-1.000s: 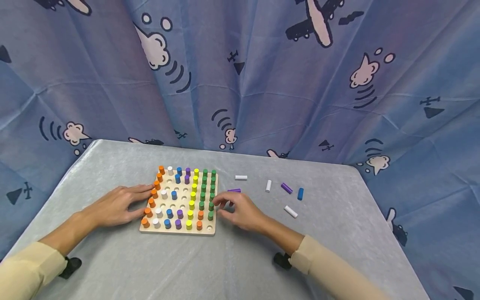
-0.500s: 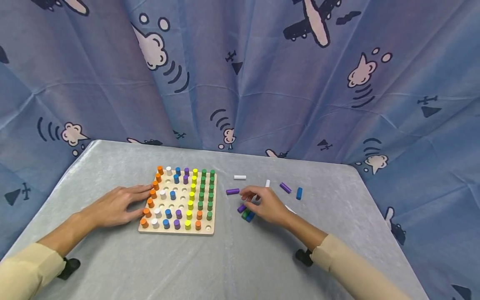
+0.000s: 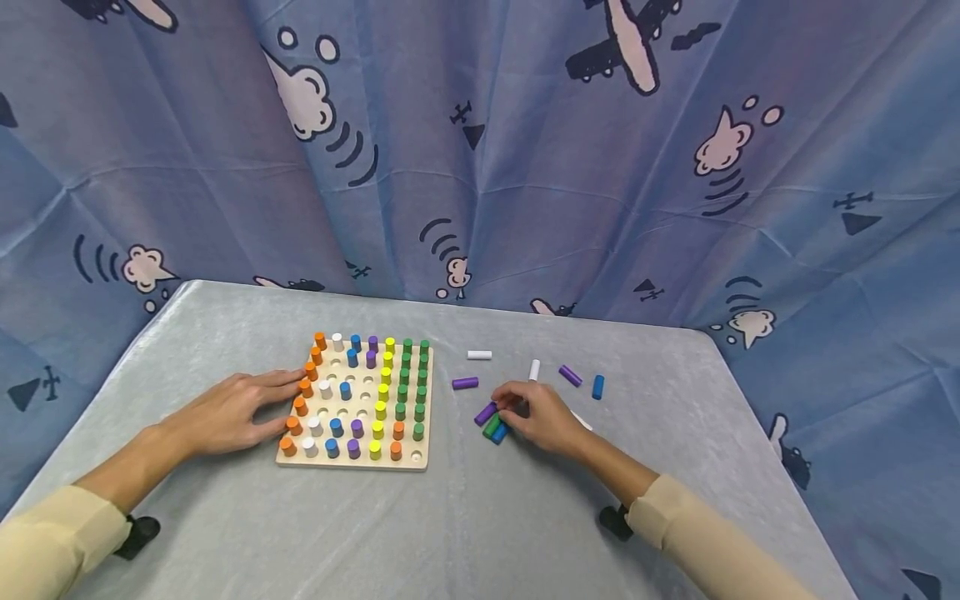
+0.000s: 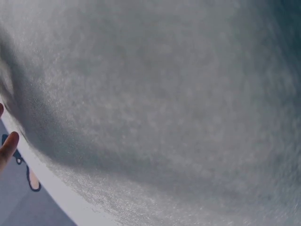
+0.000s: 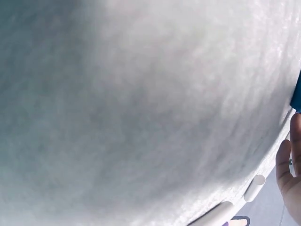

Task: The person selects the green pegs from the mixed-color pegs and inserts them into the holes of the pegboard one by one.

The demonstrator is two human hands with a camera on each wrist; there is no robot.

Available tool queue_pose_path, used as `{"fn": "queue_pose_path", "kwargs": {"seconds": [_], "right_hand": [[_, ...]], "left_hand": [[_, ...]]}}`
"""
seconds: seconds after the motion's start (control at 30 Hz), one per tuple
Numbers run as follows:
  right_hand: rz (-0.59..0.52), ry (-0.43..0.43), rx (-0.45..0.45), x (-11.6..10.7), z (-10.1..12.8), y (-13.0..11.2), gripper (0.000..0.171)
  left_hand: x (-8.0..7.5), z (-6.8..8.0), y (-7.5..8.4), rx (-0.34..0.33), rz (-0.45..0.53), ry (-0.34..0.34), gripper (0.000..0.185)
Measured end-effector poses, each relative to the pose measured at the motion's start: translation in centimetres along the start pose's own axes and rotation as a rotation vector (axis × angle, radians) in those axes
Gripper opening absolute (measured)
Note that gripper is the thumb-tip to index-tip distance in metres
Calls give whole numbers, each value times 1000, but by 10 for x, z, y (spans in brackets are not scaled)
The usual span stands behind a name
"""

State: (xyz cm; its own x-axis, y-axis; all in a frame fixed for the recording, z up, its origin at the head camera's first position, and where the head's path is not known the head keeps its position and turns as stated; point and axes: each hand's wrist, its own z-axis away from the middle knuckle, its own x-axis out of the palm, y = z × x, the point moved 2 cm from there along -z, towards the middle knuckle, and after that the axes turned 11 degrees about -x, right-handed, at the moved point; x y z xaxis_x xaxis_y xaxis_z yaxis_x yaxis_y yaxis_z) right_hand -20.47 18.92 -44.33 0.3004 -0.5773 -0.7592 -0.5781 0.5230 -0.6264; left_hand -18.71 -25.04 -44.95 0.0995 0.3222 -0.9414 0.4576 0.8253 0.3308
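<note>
A wooden pegboard holds rows of coloured pegs: orange, white, blue, purple, yellow and green. My left hand lies at its left edge, fingers extended against the orange pegs' side. Right of the board, a purple peg, a green peg and a blue peg lie side by side. My right hand is over their far ends, fingers bent and tips at the green peg. Whether it pinches one is hidden. The right wrist view shows its fingers close to a blue peg.
Loose on the grey cloth-covered table lie white pegs, more purple pegs and a blue peg. Another white peg is partly behind the right hand. A patterned curtain hangs behind.
My right hand has left the board's right edge and moved right, then down onto the purple, green and blue pegs. My left hand has stayed at the board.
</note>
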Motion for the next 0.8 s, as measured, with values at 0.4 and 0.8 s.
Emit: {"fn": "queue_pose_path", "kwargs": {"seconds": [0.4, 0.8], "right_hand": [[-33, -44, -21, 0, 0, 2, 21], [-76, -95, -4, -3, 2, 4, 27]], "left_hand": [[0, -1, 0, -10, -8, -11, 54], [1, -1, 0, 11, 4, 5, 53]]}}
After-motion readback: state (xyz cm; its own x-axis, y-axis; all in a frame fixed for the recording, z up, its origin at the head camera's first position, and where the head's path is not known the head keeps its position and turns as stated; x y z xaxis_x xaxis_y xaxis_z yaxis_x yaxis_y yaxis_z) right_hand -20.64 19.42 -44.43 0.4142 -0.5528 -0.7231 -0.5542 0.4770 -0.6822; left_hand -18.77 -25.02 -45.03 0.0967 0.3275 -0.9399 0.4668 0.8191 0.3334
